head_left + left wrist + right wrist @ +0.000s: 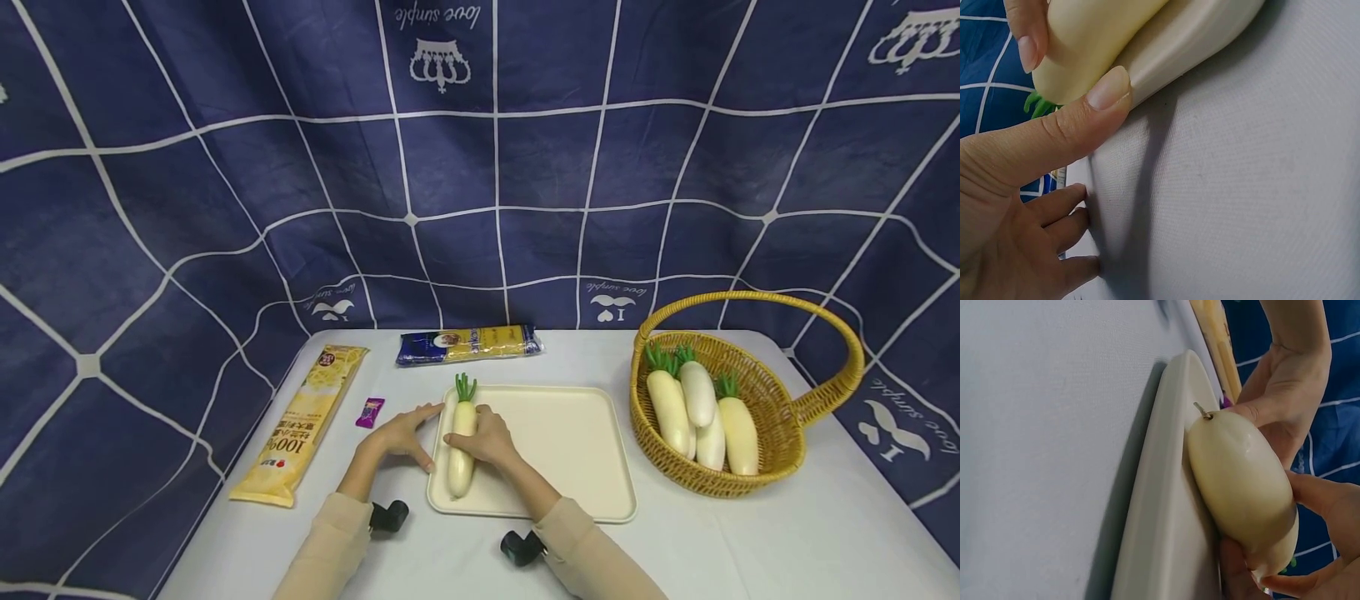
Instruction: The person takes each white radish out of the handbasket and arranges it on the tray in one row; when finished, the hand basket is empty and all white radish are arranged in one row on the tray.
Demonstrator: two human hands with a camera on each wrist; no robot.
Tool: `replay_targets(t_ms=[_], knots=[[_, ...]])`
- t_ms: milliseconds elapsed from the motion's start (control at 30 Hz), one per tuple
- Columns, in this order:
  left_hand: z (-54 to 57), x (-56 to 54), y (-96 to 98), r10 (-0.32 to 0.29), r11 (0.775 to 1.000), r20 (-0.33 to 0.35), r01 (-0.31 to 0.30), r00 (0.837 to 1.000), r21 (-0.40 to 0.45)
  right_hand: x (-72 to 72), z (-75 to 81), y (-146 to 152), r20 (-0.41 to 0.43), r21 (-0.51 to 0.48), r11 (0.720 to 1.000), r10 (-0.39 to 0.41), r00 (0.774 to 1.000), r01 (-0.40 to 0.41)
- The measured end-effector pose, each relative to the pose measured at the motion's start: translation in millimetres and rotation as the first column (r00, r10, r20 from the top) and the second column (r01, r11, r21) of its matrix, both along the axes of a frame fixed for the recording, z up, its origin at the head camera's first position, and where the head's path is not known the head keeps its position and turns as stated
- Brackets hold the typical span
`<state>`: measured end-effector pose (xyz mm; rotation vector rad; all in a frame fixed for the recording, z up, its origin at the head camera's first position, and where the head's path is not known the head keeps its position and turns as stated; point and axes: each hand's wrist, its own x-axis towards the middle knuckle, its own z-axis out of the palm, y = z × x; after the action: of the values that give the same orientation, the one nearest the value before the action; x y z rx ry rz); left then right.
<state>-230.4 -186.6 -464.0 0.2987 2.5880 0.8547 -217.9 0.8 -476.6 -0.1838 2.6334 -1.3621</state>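
Note:
A white radish [461, 475] with a green leafy top lies lengthwise along the left side of a cream tray [558, 450]. My right hand [491, 437] grips it around the middle, thumb over the top; the right wrist view shows the radish's stubby root end [1235, 462] near the tray wall [1154, 494]. At the tray's left edge, my left hand [397, 433] is spread with fingers extended. Its thumb [1107, 90] is right at the tray rim in the left wrist view, and its other fingers [1063, 228] reach out beside the tray.
A wicker basket [780, 442] with several white radishes [738, 437] stands at the right. Behind the tray lies a blue-and-yellow pasta packet [480, 344]. On the left are a long yellow noodle packet [303, 421] and a small purple packet [370, 412].

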Motion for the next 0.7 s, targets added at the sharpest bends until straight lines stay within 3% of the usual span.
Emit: replay_targets(t_ms=[133,400,533,700], knots=[[-0.4,0.1,0.6,-0.001,1.0,-0.004,0.001,1.0,-0.002,1.2,-1.3,1.4,-0.015,-0.001,1.0,0.022,1.0,-0.022],[-1.3,0.9,0.4,0.01,1.0,-0.008,-0.01,1.0,-0.006,10.0,1.7,23.0,0.035,-0.044,0.999,0.03,0.999,-0.029],[-1.9,0.7,0.4,0.013,1.0,-0.013,-0.013,1.0,-0.002,14.3,7.1,43.6,-0.001,-0.034,0.999,0.041,0.999,-0.041],[-2.1,0.5,0.1,0.02,1.0,-0.003,-0.02,1.0,0.006,21.9,15.5,80.1,0.017,-0.146,0.988,0.057,0.998,-0.054]])
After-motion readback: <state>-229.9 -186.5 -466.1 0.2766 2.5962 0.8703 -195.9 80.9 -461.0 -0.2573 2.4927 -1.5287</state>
